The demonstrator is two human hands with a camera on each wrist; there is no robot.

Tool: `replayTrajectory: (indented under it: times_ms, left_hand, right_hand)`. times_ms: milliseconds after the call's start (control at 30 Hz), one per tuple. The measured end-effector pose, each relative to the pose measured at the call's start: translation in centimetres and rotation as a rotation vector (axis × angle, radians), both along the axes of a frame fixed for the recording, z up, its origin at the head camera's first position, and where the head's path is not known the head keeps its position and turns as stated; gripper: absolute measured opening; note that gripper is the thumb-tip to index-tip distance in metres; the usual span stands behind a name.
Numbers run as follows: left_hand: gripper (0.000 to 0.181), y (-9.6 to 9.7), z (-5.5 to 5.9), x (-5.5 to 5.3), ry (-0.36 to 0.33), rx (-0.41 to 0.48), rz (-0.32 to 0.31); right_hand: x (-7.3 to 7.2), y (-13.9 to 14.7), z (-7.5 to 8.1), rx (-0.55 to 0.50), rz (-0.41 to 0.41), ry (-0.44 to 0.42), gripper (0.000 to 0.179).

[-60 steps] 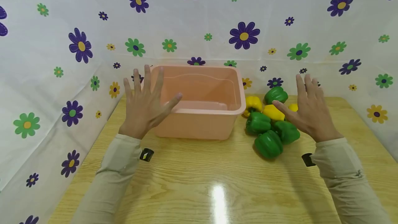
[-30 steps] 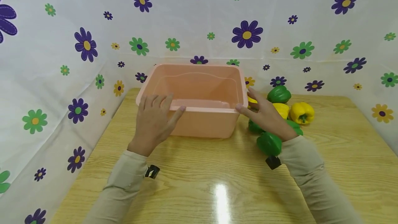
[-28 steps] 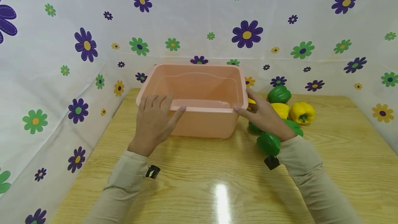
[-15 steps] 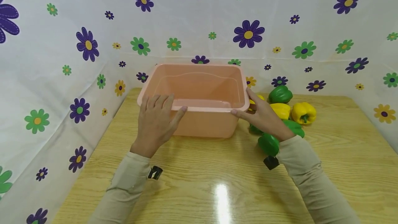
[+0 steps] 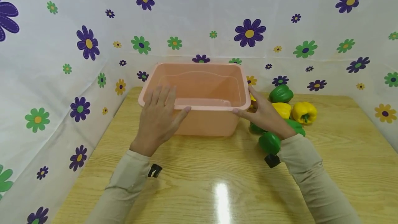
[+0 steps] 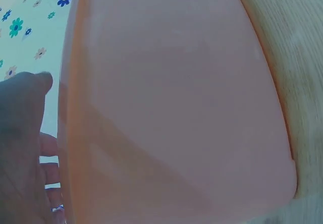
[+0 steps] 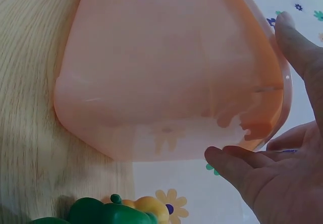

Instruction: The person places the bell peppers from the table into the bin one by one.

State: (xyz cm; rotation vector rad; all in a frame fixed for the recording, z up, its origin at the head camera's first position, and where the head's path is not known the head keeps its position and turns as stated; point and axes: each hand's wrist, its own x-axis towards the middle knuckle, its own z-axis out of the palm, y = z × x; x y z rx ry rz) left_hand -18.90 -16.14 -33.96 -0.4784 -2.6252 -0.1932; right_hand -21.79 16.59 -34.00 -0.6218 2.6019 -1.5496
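A pink plastic tub point(image 5: 205, 122) stands on the wooden table. My left hand point(image 5: 157, 122) is at its front left rim, fingers straight and reaching over the edge in the head view. In the left wrist view the thumb point(image 6: 43, 82) is held apart from the tub wall. My right hand point(image 5: 265, 115) spans the front right corner, thumb by the front rim and fingers along the right side. The right wrist view shows those fingers point(image 7: 232, 166) fairly straight near the corner. Whether they press on the tub is hard to tell.
Right of the tub, partly behind my right hand, lie several bell peppers: a green one point(image 5: 281, 93) at the back, a yellow one point(image 5: 304, 112) at the right, a green one point(image 5: 269, 142) in front. A flower-print cloth point(image 5: 192, 16) hangs behind the table point(image 5: 186, 182).
Both hands have come down from raised, spread positions to the tub's front rim, the right moving left to the corner. Lately the left fingers have straightened upward. The tub stays in place.
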Motion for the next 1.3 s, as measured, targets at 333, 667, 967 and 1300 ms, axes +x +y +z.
replayTrajectory:
  times_ms: [333, 667, 967, 1300]
  left_hand:
    - [0.094, 0.36, -0.38, -0.29, -0.103, -0.029, 0.041]
    - [0.093, 0.48, -0.15, -0.43, -0.09, -0.033, 0.035]
    - [0.093, 0.55, -0.19, -0.61, -0.104, -0.039, 0.024]
    - [0.094, 0.05, -0.5, -0.19, -0.083, -0.034, 0.044]
  right_hand:
    - [-0.03, -0.26, -0.43, -0.016, 0.033, 0.114, 0.094]
    - [-0.13, -0.3, -0.47, -0.053, 0.045, 0.082, 0.091]
    - [0.02, -0.31, -0.42, -0.031, 0.052, 0.092, 0.092]
    - [-0.07, -0.41, -0.57, -0.01, 0.046, 0.085, 0.092]
